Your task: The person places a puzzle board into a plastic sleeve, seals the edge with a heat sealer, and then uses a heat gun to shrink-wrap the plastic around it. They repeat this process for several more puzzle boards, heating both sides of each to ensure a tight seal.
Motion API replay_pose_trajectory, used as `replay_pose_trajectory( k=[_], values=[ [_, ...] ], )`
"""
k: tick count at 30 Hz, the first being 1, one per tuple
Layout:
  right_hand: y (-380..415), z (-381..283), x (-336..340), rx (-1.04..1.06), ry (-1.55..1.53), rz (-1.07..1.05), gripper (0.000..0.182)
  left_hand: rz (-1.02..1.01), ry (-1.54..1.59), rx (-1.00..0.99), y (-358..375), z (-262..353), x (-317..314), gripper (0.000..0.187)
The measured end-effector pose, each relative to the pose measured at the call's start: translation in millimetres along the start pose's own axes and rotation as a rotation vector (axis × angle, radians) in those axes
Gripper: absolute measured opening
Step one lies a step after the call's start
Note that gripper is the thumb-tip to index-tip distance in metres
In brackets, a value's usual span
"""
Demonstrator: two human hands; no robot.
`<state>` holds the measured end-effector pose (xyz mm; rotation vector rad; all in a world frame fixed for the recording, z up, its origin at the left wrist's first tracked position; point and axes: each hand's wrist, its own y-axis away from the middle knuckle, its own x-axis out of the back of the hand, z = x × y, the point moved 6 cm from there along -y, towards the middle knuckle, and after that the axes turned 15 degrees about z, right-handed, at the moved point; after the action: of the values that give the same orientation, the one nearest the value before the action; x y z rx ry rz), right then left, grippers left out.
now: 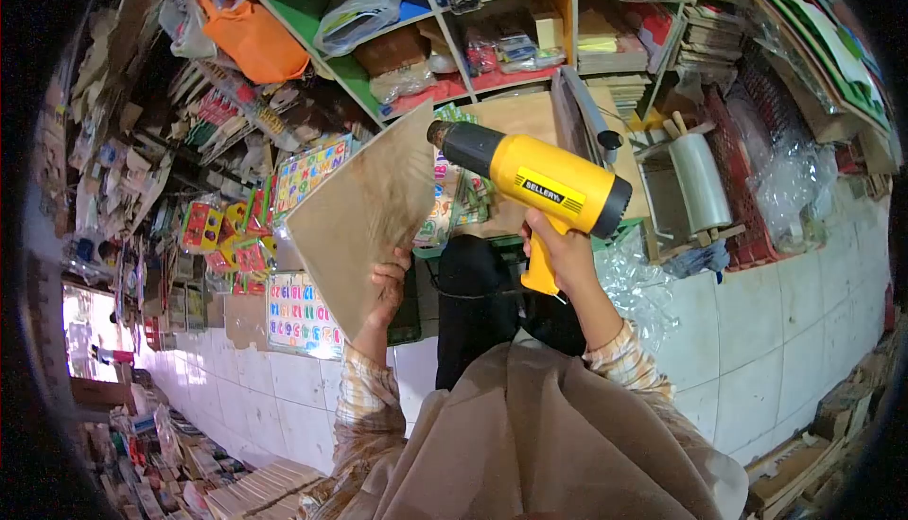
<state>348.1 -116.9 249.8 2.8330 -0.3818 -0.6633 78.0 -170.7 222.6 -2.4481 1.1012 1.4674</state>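
Note:
My right hand (566,257) is wrapped round the handle of a yellow and black heat gun (558,179). The gun's dark nozzle points left, toward the upper right edge of a flat brown board (355,217). That board is tilted and has a shiny surface, like clear film. My left hand (388,285) grips the board at its lower right edge, with the fingers curled over it. Behind the board lie colourful letter sheets (312,175), partly covered, and a sheet of printed numbers (301,317) shows below left.
Ahead stand shelves (430,15) with packed goods. At the right are a clear plastic roll (700,182), a red crate (747,255) and crumpled clear plastic (634,279). An orange bag (251,37) hangs at the upper left. White floor tiles (757,317) surround my seat.

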Motion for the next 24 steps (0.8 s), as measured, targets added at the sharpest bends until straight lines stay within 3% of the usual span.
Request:
replay_pose_trajectory(
  k=[7,9,12,13,14,16,18,21,23,24],
  values=[
    [-3,10,13,-0.056,0.004,-0.042,0.022,0.037,-0.057,-0.061,-1,-18,-12,0.071],
    [17,11,15,-0.083,-0.014,-0.136,0.026,0.037,-0.095,-0.108,-1,-19,-15,0.071],
    [49,12,19,0.003,0.208,-0.318,0.025,0.028,-0.069,-0.098,-2,-17,-14,0.071],
    [62,9,20,-0.079,0.326,-0.398,0.031,0.022,-0.054,-0.080,-2,-17,-14,0.071],
    [71,8,19,0.071,0.511,-0.446,0.034,0.014,-0.035,-0.065,-4,-17,-13,0.071],
    [93,-15,12,0.428,0.562,-0.510,0.044,0.008,-0.004,-0.036,-6,-16,-11,0.071],
    [93,15,17,0.153,0.168,-0.481,0.047,-0.007,0.009,-0.019,-5,-18,-12,0.071],
    [77,7,18,0.219,0.500,-0.371,0.032,-0.017,0.032,0.000,-1,-19,-11,0.071],
    [63,24,27,-0.107,0.413,-0.245,0.023,-0.021,0.052,0.017,0,-20,-10,0.070],
    [56,25,25,-0.064,0.292,-0.214,0.017,-0.020,0.051,0.019,0,-20,-11,0.070]
  ],
)
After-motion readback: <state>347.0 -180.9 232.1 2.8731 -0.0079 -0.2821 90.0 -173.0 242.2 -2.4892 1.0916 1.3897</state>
